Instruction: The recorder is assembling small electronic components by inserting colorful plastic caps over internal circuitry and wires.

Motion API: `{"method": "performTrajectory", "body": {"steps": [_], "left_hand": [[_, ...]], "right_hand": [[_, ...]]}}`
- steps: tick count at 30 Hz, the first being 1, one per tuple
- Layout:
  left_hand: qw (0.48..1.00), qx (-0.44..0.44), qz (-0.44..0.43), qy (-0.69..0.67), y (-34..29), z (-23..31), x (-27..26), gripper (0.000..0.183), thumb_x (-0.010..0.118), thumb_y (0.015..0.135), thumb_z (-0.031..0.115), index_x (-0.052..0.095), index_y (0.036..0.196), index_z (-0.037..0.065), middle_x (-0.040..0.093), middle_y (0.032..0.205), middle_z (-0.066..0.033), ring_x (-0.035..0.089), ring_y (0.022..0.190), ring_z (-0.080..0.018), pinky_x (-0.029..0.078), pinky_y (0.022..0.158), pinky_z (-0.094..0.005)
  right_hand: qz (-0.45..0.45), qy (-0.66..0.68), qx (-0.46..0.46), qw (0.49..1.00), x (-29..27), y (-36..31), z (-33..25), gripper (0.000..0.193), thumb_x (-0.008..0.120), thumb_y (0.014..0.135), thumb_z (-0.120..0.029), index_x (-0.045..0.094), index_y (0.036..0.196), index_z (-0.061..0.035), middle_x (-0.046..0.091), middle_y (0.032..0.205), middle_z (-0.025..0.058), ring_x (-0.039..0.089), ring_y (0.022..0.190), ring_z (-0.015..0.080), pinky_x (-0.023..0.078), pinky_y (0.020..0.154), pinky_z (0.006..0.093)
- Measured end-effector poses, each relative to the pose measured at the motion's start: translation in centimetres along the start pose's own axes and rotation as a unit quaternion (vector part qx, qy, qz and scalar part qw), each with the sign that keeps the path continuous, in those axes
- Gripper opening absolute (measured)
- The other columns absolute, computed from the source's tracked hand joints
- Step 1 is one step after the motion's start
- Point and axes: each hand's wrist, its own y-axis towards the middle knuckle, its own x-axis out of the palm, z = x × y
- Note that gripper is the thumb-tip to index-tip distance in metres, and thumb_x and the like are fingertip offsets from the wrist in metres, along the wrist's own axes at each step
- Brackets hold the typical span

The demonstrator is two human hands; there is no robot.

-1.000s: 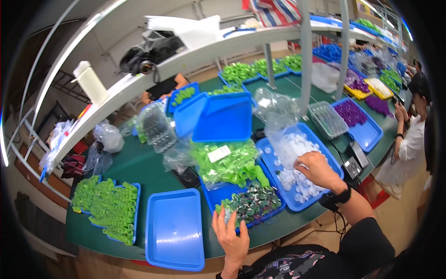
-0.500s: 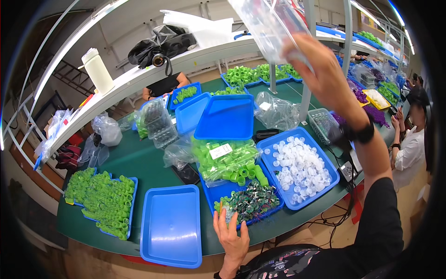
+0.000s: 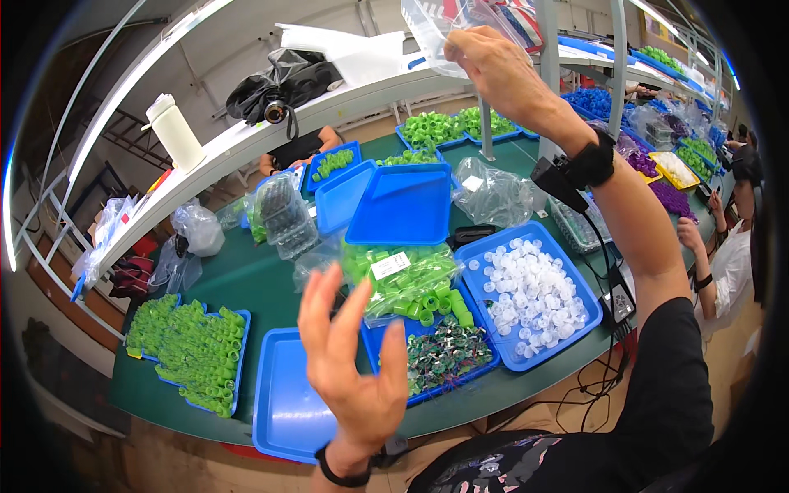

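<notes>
My right hand (image 3: 503, 78) is raised at the overhead shelf, its fingers closed on the edge of a clear plastic container (image 3: 429, 34). My left hand (image 3: 355, 382) hangs in the air with its fingers spread, holding nothing. Behind it, a blue tray holds a pile of small circuit parts with thin wires (image 3: 448, 349). A clear bag of green plastic cups (image 3: 394, 287) with a white label lies across the far part of that tray. My left hand partly covers another blue tray (image 3: 275, 403).
Right of the parts is a blue tray (image 3: 516, 363) of clear round caps (image 3: 534, 300). Trays of green pieces (image 3: 193, 353) stand at left. The shelf (image 3: 246, 135) carries a white bottle (image 3: 175, 131); its post (image 3: 548, 90) rises near my right hand. Other people sit across and at right.
My right hand has moved left and slightly up with the clear container, closer to the shelf. My left hand has lifted off the circuit parts and moved left, fingers spread.
</notes>
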Motion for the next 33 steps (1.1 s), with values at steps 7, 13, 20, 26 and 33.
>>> {"method": "performTrajectory", "body": {"steps": [7,13,20,26,33], "left_hand": [[1.0,0.007,-0.028,-0.001,11.0,-0.8,5.9,0.035,0.068,0.081,0.015,0.065,0.112,0.0,0.059,0.125,-0.0188,0.054,0.119,-0.0295,0.039,0.101,-0.0395],[0.987,0.084,-0.007,0.139,18.6,-2.1,10.1,0.038,0.066,0.078,0.022,0.066,0.106,-0.004,0.06,0.115,-0.0233,0.054,0.112,-0.0366,0.04,0.099,-0.0421],[0.893,0.108,-0.044,0.435,27.0,-3.6,12.7,0.052,0.068,0.078,0.031,0.06,0.123,0.006,0.056,0.128,-0.0168,0.045,0.128,-0.0324,0.035,0.103,-0.0512],[0.835,0.185,-0.122,0.503,31.9,-7.5,15.4,0.043,0.067,0.083,0.033,0.062,0.118,0.009,0.057,0.128,-0.0116,0.043,0.131,-0.029,0.031,0.104,-0.0565],[0.857,0.133,-0.193,0.458,34.5,-10.2,18.2,0.033,0.065,0.087,0.032,0.064,0.113,0.011,0.066,0.112,-0.0088,0.059,0.112,-0.0262,0.026,0.107,-0.0568]], "right_hand": [[-0.022,0.007,-0.035,0.999,-2.1,-1.9,2.9,0.017,0.049,0.084,0.003,0.057,0.098,-0.0011,0.065,0.096,0.0191,0.06,0.101,0.035,0.046,0.087,0.0433],[-0.048,0.005,-0.025,0.999,-3.7,-2.7,4.4,0.018,0.05,0.083,0.005,0.057,0.099,-0.0012,0.064,0.092,0.0185,0.06,0.096,0.0342,0.046,0.086,0.0427],[-0.048,0.001,-0.036,0.998,-3.6,-2.8,6.3,0.018,0.049,0.083,0.006,0.056,0.099,-0.0013,0.064,0.091,0.0189,0.06,0.096,0.0338,0.047,0.086,0.0429],[-0.044,-0.006,-0.041,0.998,-3.1,-2.9,6.8,0.021,0.049,0.083,0.006,0.055,0.101,-0.0019,0.064,0.093,0.018,0.06,0.095,0.0338,0.047,0.085,0.043],[-0.045,0.0,-0.055,0.997,-1.1,-3.2,7.8,0.024,0.05,0.08,0.006,0.055,0.102,-0.0023,0.064,0.094,0.0185,0.06,0.095,0.0346,0.047,0.085,0.0431]]}}
